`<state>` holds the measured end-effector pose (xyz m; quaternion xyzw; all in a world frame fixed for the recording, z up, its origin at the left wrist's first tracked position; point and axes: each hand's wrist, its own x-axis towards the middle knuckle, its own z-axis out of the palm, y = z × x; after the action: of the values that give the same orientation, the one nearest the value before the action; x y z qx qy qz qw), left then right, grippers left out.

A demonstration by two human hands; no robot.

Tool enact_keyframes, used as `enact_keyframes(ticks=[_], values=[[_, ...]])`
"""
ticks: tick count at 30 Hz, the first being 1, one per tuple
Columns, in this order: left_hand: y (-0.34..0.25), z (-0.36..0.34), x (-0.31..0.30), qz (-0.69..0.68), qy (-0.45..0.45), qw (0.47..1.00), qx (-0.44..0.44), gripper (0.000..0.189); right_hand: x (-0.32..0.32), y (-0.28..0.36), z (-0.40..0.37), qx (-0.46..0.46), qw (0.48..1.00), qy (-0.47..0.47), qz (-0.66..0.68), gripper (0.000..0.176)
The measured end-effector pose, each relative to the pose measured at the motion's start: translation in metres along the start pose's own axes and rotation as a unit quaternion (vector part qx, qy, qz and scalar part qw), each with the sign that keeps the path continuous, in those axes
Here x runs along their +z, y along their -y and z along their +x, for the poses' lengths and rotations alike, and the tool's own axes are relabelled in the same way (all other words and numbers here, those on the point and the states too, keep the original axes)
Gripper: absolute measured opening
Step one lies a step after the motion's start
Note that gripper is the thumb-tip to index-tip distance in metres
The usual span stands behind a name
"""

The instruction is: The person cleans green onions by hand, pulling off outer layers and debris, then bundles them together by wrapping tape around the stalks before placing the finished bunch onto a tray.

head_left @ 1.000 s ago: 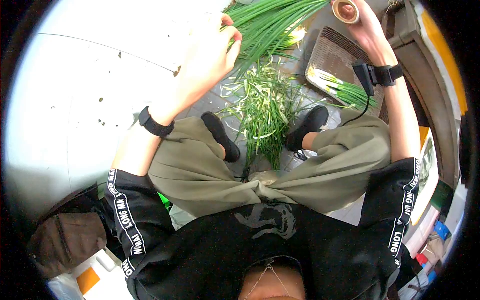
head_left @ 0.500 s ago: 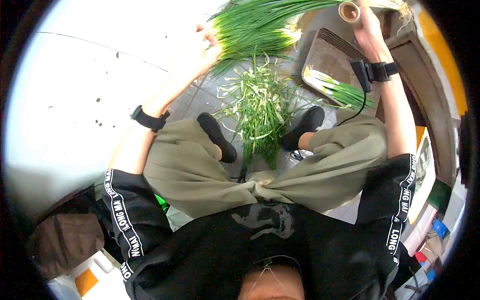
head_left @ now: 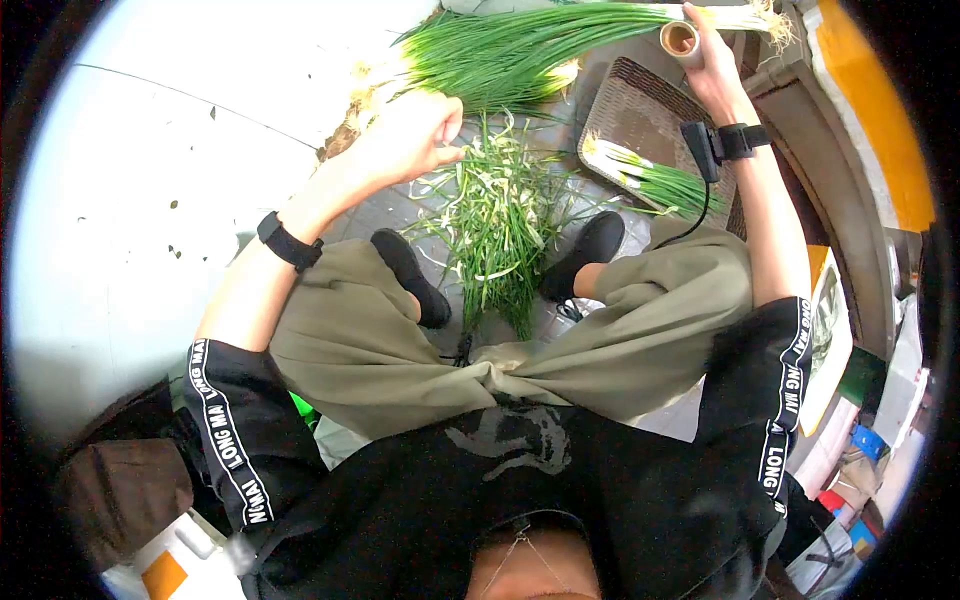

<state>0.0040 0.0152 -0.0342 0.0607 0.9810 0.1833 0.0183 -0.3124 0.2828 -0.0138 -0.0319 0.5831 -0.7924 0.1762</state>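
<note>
My right hand (head_left: 715, 75) is closed around a bunch of green onions (head_left: 560, 30) near its white root end. A roll with a brown cardboard core (head_left: 682, 42) is in that same hand, its hollow end towards me. The leaves of the bunch stretch left over more green onions (head_left: 450, 80) lying behind. My left hand (head_left: 425, 135) hovers at the upper left edge of a loose heap of trimmed leaves (head_left: 505, 210). Its fingers are curled, the thumb stands apart, and I see nothing between them. The heap lies on the floor between my shoes.
A brown woven tray (head_left: 625, 85) sits at the right, with a small bunch of green onions (head_left: 660, 180) in it. On the left is a white surface (head_left: 180, 180) dotted with dark bits. My shoes (head_left: 590, 255) flank the heap. A cable hangs from the right wrist strap.
My left hand has come down and slightly right, away from the leaves of the bunch to the heap. The right hand still holds the bunch and the roll. The view has shifted slightly.
</note>
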Motion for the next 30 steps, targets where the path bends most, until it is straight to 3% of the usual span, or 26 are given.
enact_keyframes(ticks=[1,5,7,8,10,11,14,16,17,19,20,22,23,25,27,29,30], values=[[-0.002,0.002,-0.002,-0.005,0.055,0.998,-0.017,0.033,0.002,0.000,-0.002,0.000,1.000,0.001,-0.001,0.021],[-0.009,0.000,0.006,-0.067,0.082,0.994,-0.039,0.029,0.005,0.000,-0.007,-0.008,1.000,0.020,-0.012,0.021],[0.000,-0.004,0.021,-0.169,0.064,0.982,0.053,0.031,0.007,0.000,-0.008,-0.011,1.000,0.022,-0.016,0.021],[0.006,-0.007,0.023,-0.170,0.064,0.982,0.053,0.031,0.009,0.000,-0.010,-0.010,1.000,0.022,-0.018,0.022],[0.009,-0.010,0.022,-0.103,0.177,0.977,0.060,0.032,0.008,0.000,-0.010,-0.009,1.000,0.021,-0.020,0.022],[0.006,-0.009,0.020,-0.103,0.177,0.977,0.060,0.032,0.007,0.000,-0.009,-0.009,0.999,0.026,-0.019,0.021],[0.001,-0.006,0.003,-0.077,0.239,0.968,-0.004,0.027,0.006,0.001,-0.009,-0.005,0.999,0.033,-0.014,0.021],[0.001,-0.003,-0.011,-0.214,0.114,0.968,-0.066,0.024,0.006,0.006,-0.011,-0.006,0.999,0.036,-0.011,0.021],[0.000,-0.003,-0.023,-0.213,0.110,0.969,-0.065,0.024,0.006,0.008,-0.014,0.009,0.997,0.074,0.007,0.022],[0.000,-0.006,-0.044,-0.378,-0.068,0.903,-0.192,0.027,0.009,0.015,-0.021,0.019,0.993,0.114,0.022,0.023],[0.004,-0.008,-0.045,-0.378,-0.073,0.904,-0.187,0.027,0.011,0.020,-0.026,0.022,0.990,0.132,0.048,0.025],[0.014,-0.013,-0.043,-0.417,-0.251,0.842,-0.232,0.029,0.016,0.029,-0.037,0.026,0.984,0.153,0.083,0.027],[0.017,-0.015,-0.042,-0.420,-0.255,0.840,-0.229,0.029,0.007,0.028,-0.026,0.022,0.985,0.155,0.078,0.027],[0.022,-0.016,-0.038,-0.404,-0.259,0.834,-0.272,0.035,-0.012,0.026,-0.002,-0.006,0.958,0.265,0.106,0.041],[0.017,-0.017,-0.033,-0.453,-0.219,0.822,-0.265,0.038,-0.022,0.030,0.003,-0.007,0.964,0.251,0.093,0.050],[0.008,-0.020,-0.033,-0.500,-0.178,0.808,-0.256,0.041,-0.039,0.031,0.018,0.076,0.842,0.481,0.234,0.051],[0.004,-0.020,-0.034,-0.550,-0.111,0.793,-0.239,0.043,-0.042,0.030,0.017,0.016,0.911,0.380,0.160,0.053]])
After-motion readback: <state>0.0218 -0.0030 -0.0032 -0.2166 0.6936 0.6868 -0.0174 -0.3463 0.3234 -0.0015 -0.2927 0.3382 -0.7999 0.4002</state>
